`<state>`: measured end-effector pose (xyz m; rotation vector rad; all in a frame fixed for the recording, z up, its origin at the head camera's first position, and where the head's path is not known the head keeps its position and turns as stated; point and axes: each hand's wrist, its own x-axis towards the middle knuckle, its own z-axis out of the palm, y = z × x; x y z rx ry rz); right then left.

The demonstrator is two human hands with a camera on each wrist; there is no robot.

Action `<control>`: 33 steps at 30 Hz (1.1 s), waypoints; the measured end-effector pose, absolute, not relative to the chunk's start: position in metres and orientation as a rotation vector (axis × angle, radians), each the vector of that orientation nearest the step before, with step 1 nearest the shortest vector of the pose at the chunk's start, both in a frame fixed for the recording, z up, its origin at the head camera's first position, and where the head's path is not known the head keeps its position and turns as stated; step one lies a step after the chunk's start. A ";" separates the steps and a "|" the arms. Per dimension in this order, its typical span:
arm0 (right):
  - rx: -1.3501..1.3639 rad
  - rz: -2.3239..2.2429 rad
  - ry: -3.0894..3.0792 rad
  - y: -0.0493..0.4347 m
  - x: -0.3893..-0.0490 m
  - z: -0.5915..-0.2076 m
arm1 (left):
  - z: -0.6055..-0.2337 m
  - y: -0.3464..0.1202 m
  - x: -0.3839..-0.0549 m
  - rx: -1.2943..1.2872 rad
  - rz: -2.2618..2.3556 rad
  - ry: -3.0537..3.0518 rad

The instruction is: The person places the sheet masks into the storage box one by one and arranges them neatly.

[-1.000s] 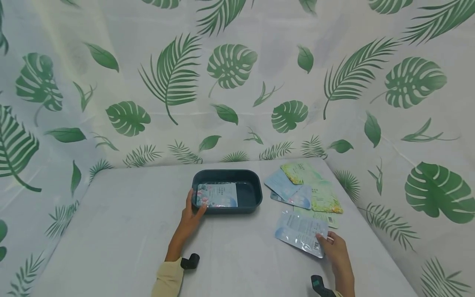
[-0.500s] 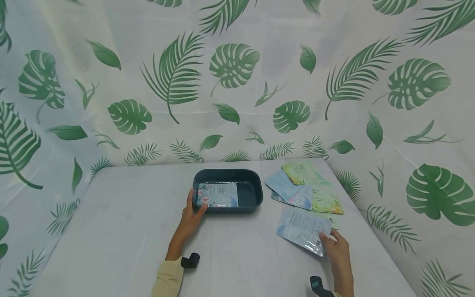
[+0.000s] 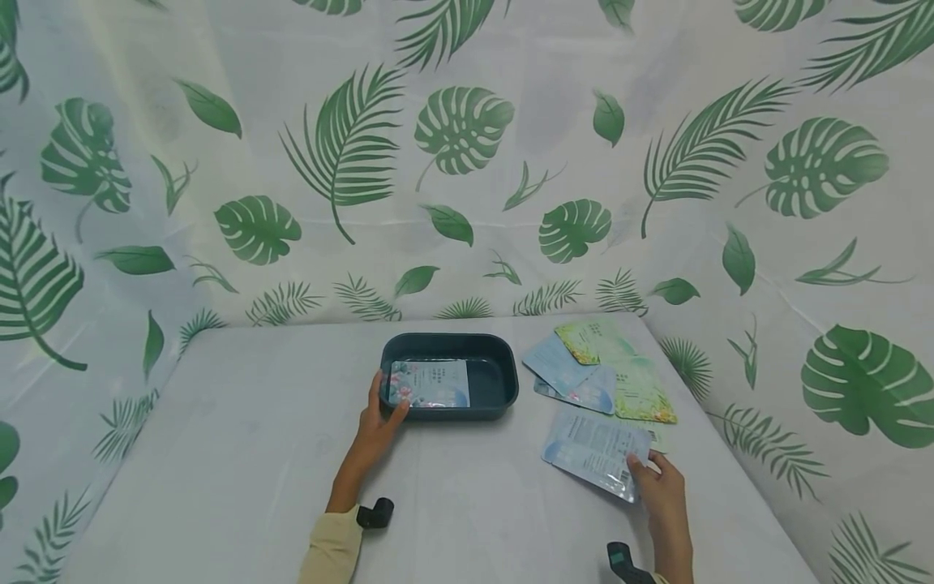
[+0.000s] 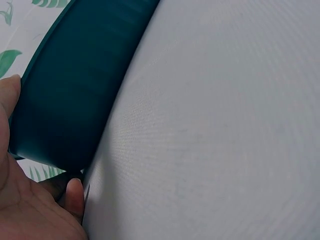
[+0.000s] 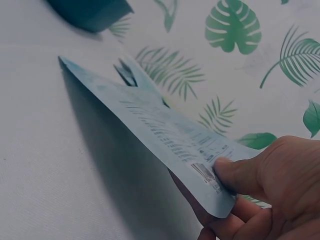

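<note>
Fingers (image 4: 75, 197) of our left hand (image 3: 374, 434) gripped one tray (image 3: 460, 414) containing one packet (image 3: 432, 384), while our right hand (image 3: 660, 491) pinched one blue pouch (image 3: 594, 450).

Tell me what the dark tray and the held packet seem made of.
Tray: probably moulded plastic with a smooth, slight sheen; its colour is even and its corners are rounded.
Packet, pinched by the right hand: likely plastic film, perhaps foil-lined, with a glossy finish; it is thin and glints along its lower edge.

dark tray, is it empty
No, a pale blue packet lies inside the dark tray, at the end that the left hand holds.
</note>
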<state>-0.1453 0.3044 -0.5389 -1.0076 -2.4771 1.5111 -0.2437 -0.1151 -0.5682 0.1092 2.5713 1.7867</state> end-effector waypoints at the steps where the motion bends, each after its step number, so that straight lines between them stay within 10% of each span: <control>1: -1.010 1.512 -2.475 0.304 -0.145 -0.539 | -0.568 -0.115 -0.244 0.108 1.783 2.573; 33: -1.009 1.603 -2.457 0.305 -0.149 -0.542 | -0.569 -0.117 -0.243 0.154 1.800 2.574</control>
